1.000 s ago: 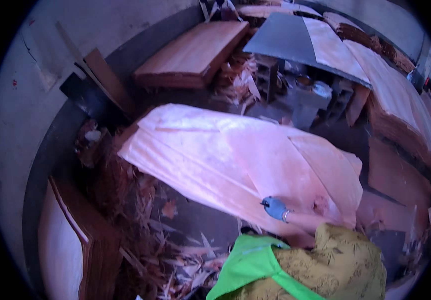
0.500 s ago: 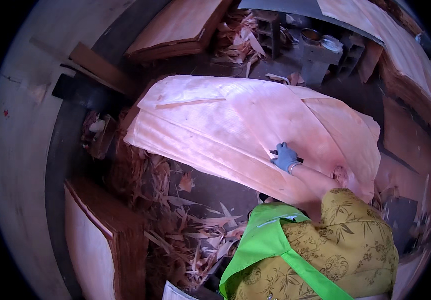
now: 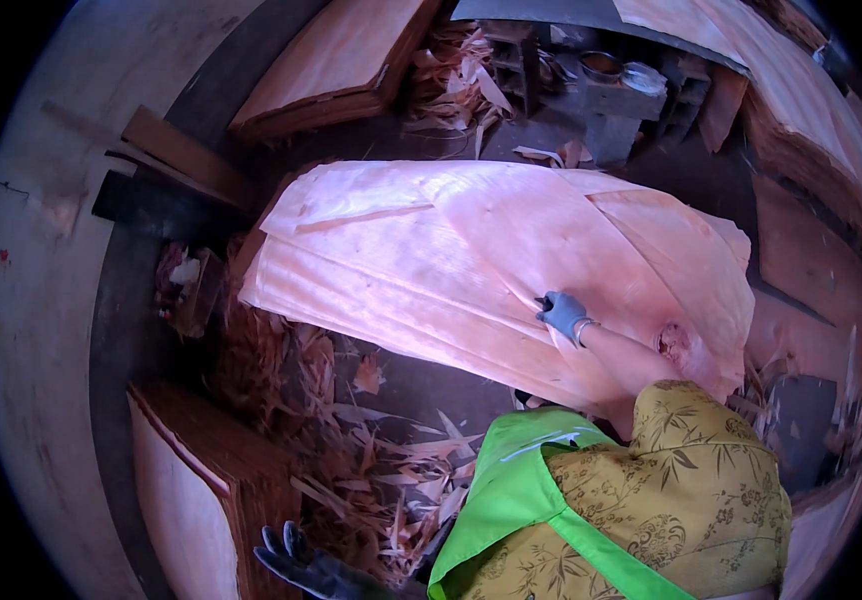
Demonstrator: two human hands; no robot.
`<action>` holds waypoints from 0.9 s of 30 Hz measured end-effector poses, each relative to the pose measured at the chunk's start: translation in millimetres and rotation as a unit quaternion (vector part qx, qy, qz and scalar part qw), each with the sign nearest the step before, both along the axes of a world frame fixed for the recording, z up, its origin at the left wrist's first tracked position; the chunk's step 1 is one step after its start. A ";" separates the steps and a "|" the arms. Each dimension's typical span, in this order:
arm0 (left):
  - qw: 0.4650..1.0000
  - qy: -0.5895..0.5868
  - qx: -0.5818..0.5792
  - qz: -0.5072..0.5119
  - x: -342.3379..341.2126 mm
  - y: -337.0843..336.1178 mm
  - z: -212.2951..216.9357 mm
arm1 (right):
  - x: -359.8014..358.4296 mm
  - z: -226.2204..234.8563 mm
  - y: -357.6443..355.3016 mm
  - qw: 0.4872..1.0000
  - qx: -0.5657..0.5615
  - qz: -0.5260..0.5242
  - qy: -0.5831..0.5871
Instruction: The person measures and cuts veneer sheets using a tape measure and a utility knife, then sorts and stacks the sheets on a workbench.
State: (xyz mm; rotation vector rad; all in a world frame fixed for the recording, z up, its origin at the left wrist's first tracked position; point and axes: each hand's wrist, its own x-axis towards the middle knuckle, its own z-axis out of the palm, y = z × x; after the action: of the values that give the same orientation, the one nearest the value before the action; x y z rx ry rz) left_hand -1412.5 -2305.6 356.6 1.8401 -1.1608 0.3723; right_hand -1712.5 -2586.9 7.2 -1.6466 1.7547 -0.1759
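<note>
My right hand (image 3: 561,315), in a grey-blue glove, is closed around a dark, narrow tool (image 3: 542,302), most of it hidden by the fingers. Hand and tool rest over a fold in thin pale wood veneer sheets (image 3: 431,260), which overlap in a long, uneven pile. A dark, rough knot hole (image 3: 672,343) shows in the sheets beside my right forearm. At the lower edge, well away from the pile, my left hand (image 3: 306,568) is raised in a dark glove. Its fingers are spread and hold nothing.
Torn veneer scraps (image 3: 401,480) litter the floor on the near side. One veneer stack (image 3: 201,480) stands at lower left, another (image 3: 336,75) at the back, and a long stack (image 3: 801,150) at right. Behind the pile, a bowl (image 3: 601,66) sits on a grey block (image 3: 616,105).
My left hand has come into view at the lower edge with its fingers spread. My right hand stays at the same fold, turned slightly, with less of the tool showing.
</note>
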 end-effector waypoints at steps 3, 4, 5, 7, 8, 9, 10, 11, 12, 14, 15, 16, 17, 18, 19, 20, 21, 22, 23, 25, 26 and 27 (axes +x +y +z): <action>1.000 0.007 0.016 0.016 10.8 8.7 -15.1 | -11.1 -0.7 -6.6 0.999 0.027 0.000 -0.039; 0.999 0.006 0.021 0.023 13.3 10.8 -20.2 | -14.8 -0.5 -10.9 0.999 0.028 0.005 -0.041; 0.999 0.003 0.031 0.035 14.6 14.2 -24.3 | -15.8 1.3 -11.9 0.998 0.033 0.011 -0.044; 0.998 0.001 0.044 0.051 16.8 19.4 -32.0 | -13.5 4.2 -14.6 0.998 0.043 0.021 -0.031; 0.999 0.011 0.037 0.039 18.8 19.5 -37.3 | -13.9 4.7 -16.5 0.998 0.045 0.026 -0.025; 0.999 0.022 0.030 0.026 21.4 19.9 -41.7 | -15.7 3.0 -17.3 0.998 0.048 0.035 -0.031; 0.999 0.033 0.022 0.013 22.7 20.7 -45.5 | -16.4 2.3 -18.1 0.997 0.051 0.043 -0.037; 0.999 0.044 0.019 0.009 16.3 14.9 -42.1 | -16.1 -0.9 -18.8 0.996 0.054 0.051 -0.043; 0.998 0.055 0.015 0.006 4.9 4.9 -36.6 | -14.6 -3.0 -17.4 0.997 0.027 0.056 -0.040; 0.998 0.063 0.022 -0.001 1.8 -1.1 -37.3 | -9.6 2.0 -12.3 0.998 0.005 0.058 0.016; 0.998 0.060 0.032 -0.003 7.9 0.9 -42.3 | -2.3 11.4 -9.2 0.997 -0.006 0.060 0.043; 0.997 0.058 0.042 -0.005 11.8 3.2 -46.5 | 4.3 17.1 -6.2 0.996 -0.029 0.057 0.060; 0.996 0.062 0.057 0.010 10.6 1.4 -47.2 | 8.3 22.5 -2.9 0.994 -0.052 0.050 0.078; 0.995 0.065 0.071 0.024 9.4 -1.2 -47.8 | 13.0 25.2 0.0 0.992 -0.076 0.042 0.096; 0.993 0.067 0.086 0.037 8.2 -3.8 -48.5 | 19.1 19.6 2.8 0.989 -0.088 0.053 0.111; 0.994 0.068 0.077 0.028 7.1 -6.0 -48.8 | 25.2 12.0 3.7 0.985 -0.100 0.063 0.126; 0.995 0.069 0.068 0.021 6.5 -6.0 -48.3 | 32.5 12.3 3.5 0.981 -0.113 0.075 0.140; 0.996 0.070 0.059 0.014 5.3 -6.8 -47.1 | 35.1 13.3 3.5 0.981 -0.096 0.089 0.140; 0.997 0.068 0.044 0.011 -0.9 -10.9 -40.3 | 37.2 11.5 2.6 0.982 -0.092 0.091 0.138; 0.998 0.068 0.014 0.000 -17.5 -23.5 -26.0 | 36.5 -2.1 0.0 0.983 -0.081 0.091 0.137; 0.997 0.069 0.019 -0.005 -16.5 -23.2 -25.4 | 35.8 -5.5 0.3 0.986 -0.089 0.072 0.123; 0.997 0.070 0.024 -0.010 -14.4 -21.6 -25.8 | 33.5 -8.7 -0.2 0.989 -0.077 0.065 0.111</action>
State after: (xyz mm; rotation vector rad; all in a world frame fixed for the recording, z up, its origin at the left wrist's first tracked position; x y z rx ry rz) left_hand -1426.9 -2327.2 330.9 1.8642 -1.0983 0.2019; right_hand -1679.0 -2587.1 -1.5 -1.9494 1.8267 -0.0714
